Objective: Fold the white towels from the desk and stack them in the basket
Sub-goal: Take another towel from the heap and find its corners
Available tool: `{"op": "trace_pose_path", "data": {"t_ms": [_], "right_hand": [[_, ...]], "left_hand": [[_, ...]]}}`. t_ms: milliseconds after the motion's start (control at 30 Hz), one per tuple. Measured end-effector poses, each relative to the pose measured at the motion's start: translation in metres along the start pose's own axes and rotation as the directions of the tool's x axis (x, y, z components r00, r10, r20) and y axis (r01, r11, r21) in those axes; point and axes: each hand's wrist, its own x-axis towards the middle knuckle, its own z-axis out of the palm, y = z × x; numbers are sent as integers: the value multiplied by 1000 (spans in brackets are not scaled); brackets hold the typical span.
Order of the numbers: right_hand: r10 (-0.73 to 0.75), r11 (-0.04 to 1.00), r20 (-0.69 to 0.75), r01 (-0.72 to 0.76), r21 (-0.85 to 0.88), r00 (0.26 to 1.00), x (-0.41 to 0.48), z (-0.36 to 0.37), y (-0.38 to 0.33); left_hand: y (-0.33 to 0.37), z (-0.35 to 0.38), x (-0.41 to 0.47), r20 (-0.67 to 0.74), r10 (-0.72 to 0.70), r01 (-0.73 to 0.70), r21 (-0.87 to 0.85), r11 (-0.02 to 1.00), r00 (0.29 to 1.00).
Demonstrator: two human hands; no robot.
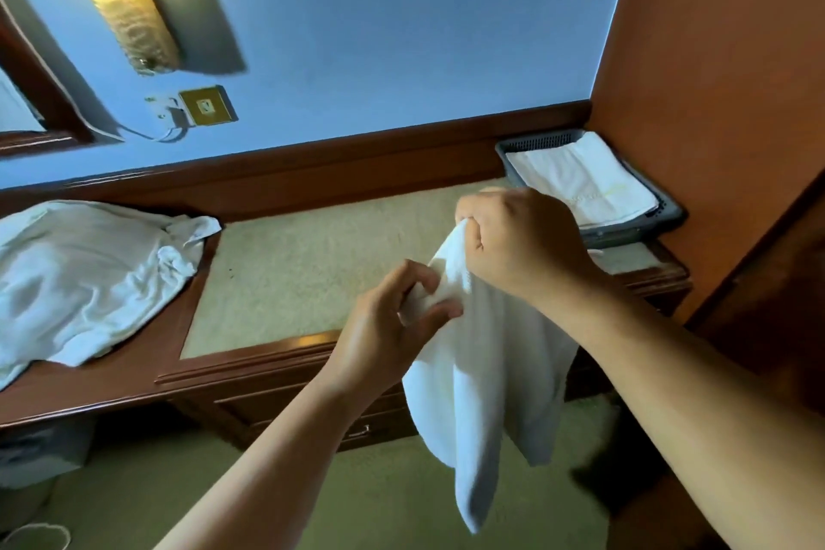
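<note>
I have the limp white terry towel up in the air in front of the dark wooden desk with its beige inlaid top. It hangs in a loose bunch past the desk's front edge, over the carpet. My right hand is curled into a fist round the gathered top of the cloth. My left hand, just below and touching the same bunch, pinches a fold of it between thumb and fingertips. The first risk, as I judge it, is that neither hand holds a true corner: the cloth is wadded, so if I pull the hands apart now I may spread it along a diagonal and the fold will come out crooked. The second is the drop. The left pinch looks light, and if it slips while I feel along the hem, the lower end could sag onto the floor. The dark grey plastic basket sits well apart at the far right corner of the desk, tight against the orange-brown side panel. The folded white towels in it lie askew, one corner riding up on the rim, so another laid on top carelessly could lean or slide. At the left end, the heap of unfolded white towels drapes over the front edge of the desk, and a careless tug there might drag the lot off.
</note>
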Motion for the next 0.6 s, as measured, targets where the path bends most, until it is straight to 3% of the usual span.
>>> {"op": "trace_pose_path", "data": {"t_ms": [67, 167, 267, 400, 500, 600], "right_hand": [[-36, 999, 24, 37, -34, 999, 9, -7, 0], [-84, 990, 83, 92, -104, 993, 21, -14, -1], [-117, 979, 76, 128, -161, 990, 34, -24, 0], [-27, 977, -9, 24, -213, 1000, 55, -49, 10], [59, 964, -58, -71, -256, 997, 65, -68, 22], [94, 966, -48, -103, -237, 994, 60, -67, 34]], "left_hand": [[-12, 1, -6, 36, -76, 77, -33, 996, 996], [-31, 1, -8, 179, -147, 141, 49, 989, 973], [-44, 3, -9, 171, -220, 207, 91, 974, 960], [-88, -11, -28, 184, -425, 341, 362, 868, 886], [-130, -31, -62, 63, -595, 493, 496, 715, 801], [-160, -70, -93, -140, -628, 566, 609, 555, 766]]}}
